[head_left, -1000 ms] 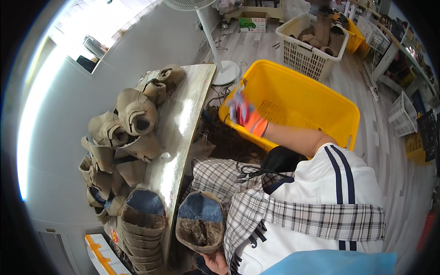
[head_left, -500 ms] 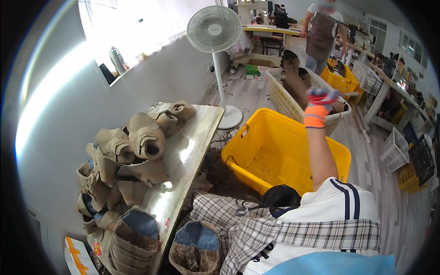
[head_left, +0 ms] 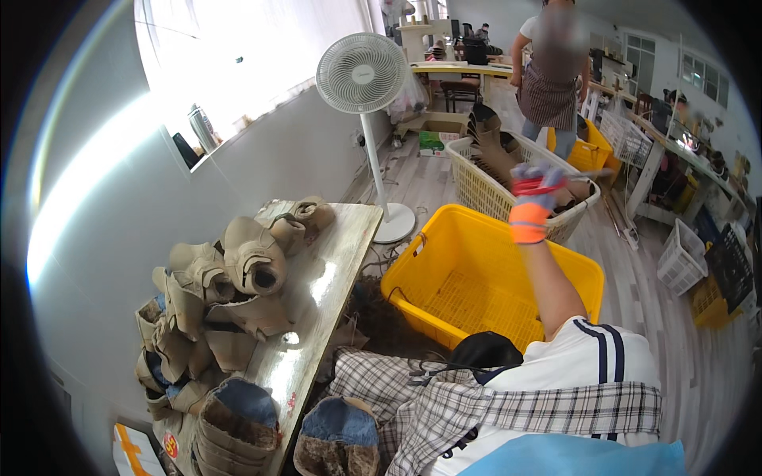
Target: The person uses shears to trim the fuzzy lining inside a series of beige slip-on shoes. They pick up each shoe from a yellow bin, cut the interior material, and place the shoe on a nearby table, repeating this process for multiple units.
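1. While my right arm stretches up toward the upper right of the frame, I see my right hand point(head_left: 533, 198) in an orange-and-grey work glove, raised above the far rim of the yellow basket point(head_left: 476, 285).
2. That hand is blurred; the fingers look curled around something reddish, but I cannot tell what it grasps or how firmly.
3. My left hand is out of view, so I cannot tell its state.
4. The yellow basket sits at centre frame on the floor, just right of the grey worktable point(head_left: 333, 270), and its mesh bottom is bare.
5. Behind it, in the upper right, a cream lattice basket point(head_left: 484, 186) holds brown pieces, and my gloved hand overlaps its near edge in the picture.
6. On the worktable at left centre lies a heap of tan boot uppers point(head_left: 230, 285), spilling toward the lower left.
7. At the bottom edge, two fleece-lined boot pieces point(head_left: 337, 440) with blue inner lining stand beside my plaid cloth.
8. A white pedestal fan point(head_left: 361, 75) stands at upper centre, and another person in an apron point(head_left: 552, 79) stands behind the baskets.
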A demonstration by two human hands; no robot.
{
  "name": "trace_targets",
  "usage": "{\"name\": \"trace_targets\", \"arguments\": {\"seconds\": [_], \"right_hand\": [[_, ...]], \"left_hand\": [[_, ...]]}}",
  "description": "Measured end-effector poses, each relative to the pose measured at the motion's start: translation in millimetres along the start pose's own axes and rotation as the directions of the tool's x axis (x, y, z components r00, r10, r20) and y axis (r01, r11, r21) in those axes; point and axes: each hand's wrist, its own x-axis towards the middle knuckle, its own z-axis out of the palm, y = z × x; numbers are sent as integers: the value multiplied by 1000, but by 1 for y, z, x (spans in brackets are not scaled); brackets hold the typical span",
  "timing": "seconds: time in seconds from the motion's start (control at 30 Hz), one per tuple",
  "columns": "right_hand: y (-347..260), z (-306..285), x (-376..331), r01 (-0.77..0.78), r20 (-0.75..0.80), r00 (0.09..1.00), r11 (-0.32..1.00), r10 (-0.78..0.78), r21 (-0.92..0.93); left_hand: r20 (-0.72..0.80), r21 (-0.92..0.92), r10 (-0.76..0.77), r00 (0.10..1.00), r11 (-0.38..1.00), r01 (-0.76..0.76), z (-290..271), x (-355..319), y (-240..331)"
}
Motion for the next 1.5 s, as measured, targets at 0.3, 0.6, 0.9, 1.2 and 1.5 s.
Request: {"name": "trace_targets", "arguments": {"seconds": [0.3,0.6,0.9,1.2,1.5], "right_hand": [[75,14,-158,-581,260,758,800,598,-148],[87,10,-324,-922,283,-37,76,959,-379],[69,24,-356,249,685,-292,744,668,-619],[81,91,-399,292,722,-619,944,310,-156],[97,72,-446,379,672,-704,922,229,83]], "left_hand": [[-27,2,16,1000,1000,-16,-26,-14,2],[23,-369,16,1000,929,-6,-49,-52,36],[167,-437,63,984,899,17,-59,-34,30],[-31,-542,58,998,838,-66,-46,-47,16],[-12,-501,94,996,861,-87,-36,-45,20]]}}
